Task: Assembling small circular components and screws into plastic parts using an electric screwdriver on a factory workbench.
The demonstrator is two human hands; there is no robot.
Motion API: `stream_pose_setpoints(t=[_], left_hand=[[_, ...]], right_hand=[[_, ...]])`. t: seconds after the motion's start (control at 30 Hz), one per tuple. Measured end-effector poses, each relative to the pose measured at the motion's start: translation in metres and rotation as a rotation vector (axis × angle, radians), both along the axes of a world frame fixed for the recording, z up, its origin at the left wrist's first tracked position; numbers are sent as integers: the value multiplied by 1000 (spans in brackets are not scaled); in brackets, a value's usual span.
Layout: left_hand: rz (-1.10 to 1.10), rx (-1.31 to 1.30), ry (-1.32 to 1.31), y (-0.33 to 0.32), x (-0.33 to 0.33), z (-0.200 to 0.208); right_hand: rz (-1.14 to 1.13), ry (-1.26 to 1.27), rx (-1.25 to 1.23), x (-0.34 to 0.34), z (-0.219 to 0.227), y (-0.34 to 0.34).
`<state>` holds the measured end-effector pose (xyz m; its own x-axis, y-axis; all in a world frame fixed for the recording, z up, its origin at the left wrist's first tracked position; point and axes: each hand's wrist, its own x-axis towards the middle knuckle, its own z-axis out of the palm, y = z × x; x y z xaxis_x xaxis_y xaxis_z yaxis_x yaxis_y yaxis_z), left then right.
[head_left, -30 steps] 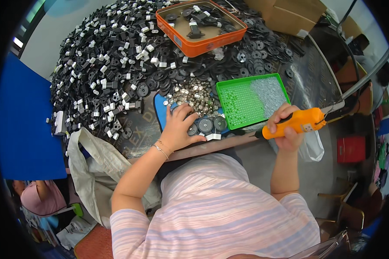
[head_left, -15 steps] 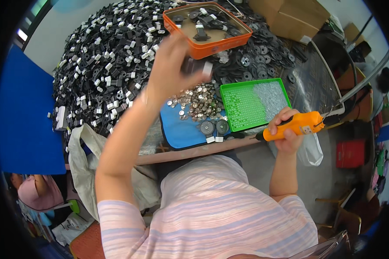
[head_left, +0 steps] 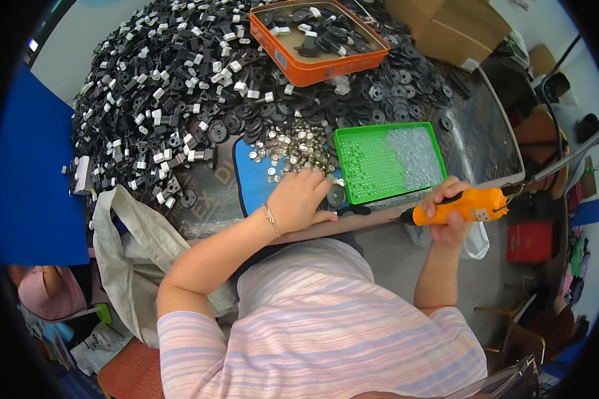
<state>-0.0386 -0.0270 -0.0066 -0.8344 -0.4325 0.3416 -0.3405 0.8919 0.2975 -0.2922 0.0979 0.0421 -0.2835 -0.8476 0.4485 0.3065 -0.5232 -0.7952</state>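
Observation:
My left hand [head_left: 299, 201] lies palm down over the near edge of the blue mat [head_left: 251, 183], its thumb stretched away from the fingers. Beside its fingertips shows a black round wheel part [head_left: 337, 195]; what lies beneath the palm is hidden. My right hand [head_left: 446, 211] is closed around an orange electric screwdriver [head_left: 480, 205], held level off the table's front edge, its tip pointing left. Small silvery round metal pieces [head_left: 298, 147] are heaped on the mat just beyond my left hand. A green perforated tray [head_left: 373, 161] with many small screws [head_left: 412, 158] stands to their right.
A large heap of black parts with white ends [head_left: 160, 86] covers the table's left and back. Behind the mat stands an orange tin [head_left: 326, 73] holding black parts. Black discs [head_left: 396, 93] lie right of it, near a cardboard box [head_left: 452, 30]. A pale cloth bag [head_left: 136, 246] hangs at the front left.
My left hand has come down from beside the orange tin to the mat's near edge, covering one of the two wheel parts there. The screwdriver has shifted slightly right.

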Motion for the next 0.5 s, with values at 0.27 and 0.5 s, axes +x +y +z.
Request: stream_pose_setpoints(t=[0.27, 0.5], left_hand=[[-59, 40, 206, -8, 9, -19], [-99, 127, -138, -15, 1, 17]], right_hand=[[-3, 4, -9, 8, -6, -3], [-44, -9, 27, 6, -7, 2]])
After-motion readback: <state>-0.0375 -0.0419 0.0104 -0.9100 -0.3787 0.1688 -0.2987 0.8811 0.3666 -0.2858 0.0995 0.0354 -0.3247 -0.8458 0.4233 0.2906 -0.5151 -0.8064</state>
